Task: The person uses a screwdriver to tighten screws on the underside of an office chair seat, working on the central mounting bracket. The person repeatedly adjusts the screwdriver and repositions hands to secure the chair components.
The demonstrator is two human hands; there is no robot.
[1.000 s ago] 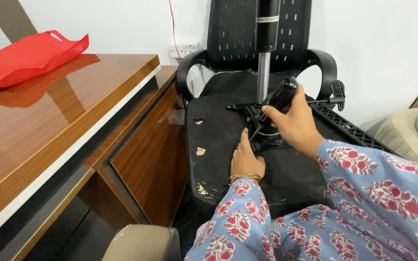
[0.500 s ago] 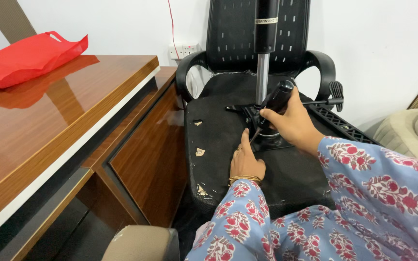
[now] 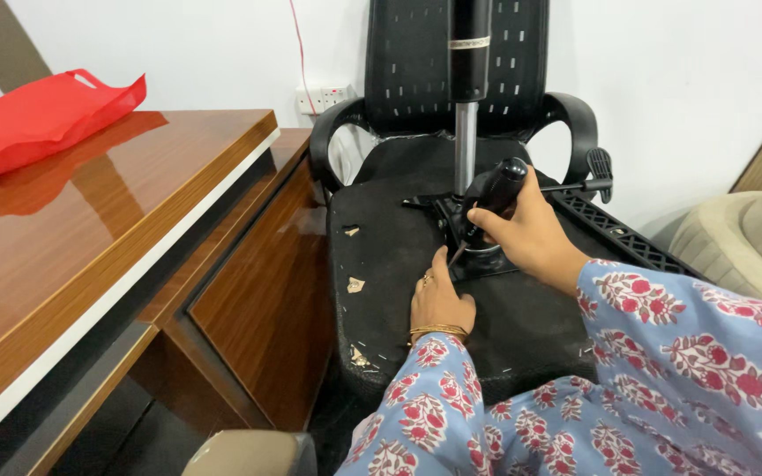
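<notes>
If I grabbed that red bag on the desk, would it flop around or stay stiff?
Probably floppy: the red bag lies crumpled and sagging on the desk, with a loose handle loop at the top. It looks thin and fairly flat, so it is likely light. The desk is glossy, so a push might slide it easily.

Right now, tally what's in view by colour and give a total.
Black: 2, the upturned office chair and the screwdriver in the right hand
Red: 1, the bag
Brown: 1, the wooden desk
Beige: 1, the cushioned seat
Total: 5
</notes>
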